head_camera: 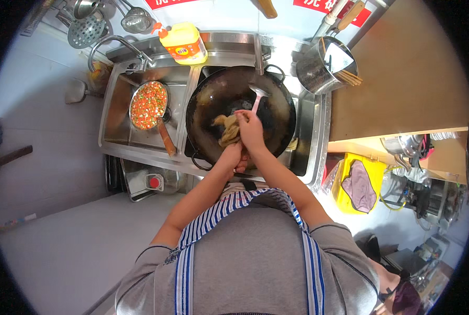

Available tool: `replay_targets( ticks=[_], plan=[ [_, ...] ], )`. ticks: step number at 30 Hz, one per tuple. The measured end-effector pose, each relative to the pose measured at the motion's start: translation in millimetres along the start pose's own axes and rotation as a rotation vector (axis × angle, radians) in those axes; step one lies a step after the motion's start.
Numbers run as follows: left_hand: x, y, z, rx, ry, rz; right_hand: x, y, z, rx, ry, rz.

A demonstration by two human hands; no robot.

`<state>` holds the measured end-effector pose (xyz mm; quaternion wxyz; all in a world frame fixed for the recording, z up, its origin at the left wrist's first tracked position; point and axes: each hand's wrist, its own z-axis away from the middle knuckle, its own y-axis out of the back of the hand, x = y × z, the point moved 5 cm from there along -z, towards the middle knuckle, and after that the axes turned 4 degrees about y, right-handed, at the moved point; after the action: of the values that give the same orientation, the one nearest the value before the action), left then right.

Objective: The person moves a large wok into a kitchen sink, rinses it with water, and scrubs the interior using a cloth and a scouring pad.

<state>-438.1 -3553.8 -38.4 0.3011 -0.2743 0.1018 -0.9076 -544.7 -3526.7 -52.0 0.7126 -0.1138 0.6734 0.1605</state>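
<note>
A large dark wok (215,92) with two loop handles sits over the right basin of a steel double sink (118,147). Over its bowl, my right hand (252,130) is closed around a bunched brownish cloth (229,132) and the handle of a long metal wok utensil (255,104). The utensil's head points away from me, toward the faucet. Just below, my left hand (234,155) is curled in a fist in line with that handle, near the cloth's lower end. My fingers hide most of its grip.
A wood-handled strainer (149,104) of chopped peppers sits in the left basin. Behind stand a yellow pump jug (185,43) and a steel faucet (118,39). At right are a mesh utensil holder (317,69), a brown counter (404,78) and a yellow container (346,185) with a cloth.
</note>
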Motion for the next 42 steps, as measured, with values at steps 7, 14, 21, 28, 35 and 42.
replay_targets(
  ticks=[7, 14, 21, 28, 35, 42],
  plan=[
    [7, 31, -12, 0.053, -0.054, -0.003, 8, 45, -9, 0.132, -0.361, -0.970],
    [12, 19, -13, 0.059, -0.124, -0.002, 83, 28, 9, 0.222, -0.582, -1.089],
    [11, 11, 9, 0.084, -0.105, -0.170, 28, -15, 29, -0.041, -0.641, -0.699],
    [-20, 12, 39, -0.100, 0.000, -0.251, 56, 27, -44, 0.171, -0.443, -0.794],
    [7, 11, 16, 0.001, -0.187, -0.301, 64, 4, -16, 0.068, -0.415, -0.983],
    [-17, 20, 2, 0.056, -0.102, -0.371, 97, 11, -17, 0.185, -0.556, -0.790]
  ],
)
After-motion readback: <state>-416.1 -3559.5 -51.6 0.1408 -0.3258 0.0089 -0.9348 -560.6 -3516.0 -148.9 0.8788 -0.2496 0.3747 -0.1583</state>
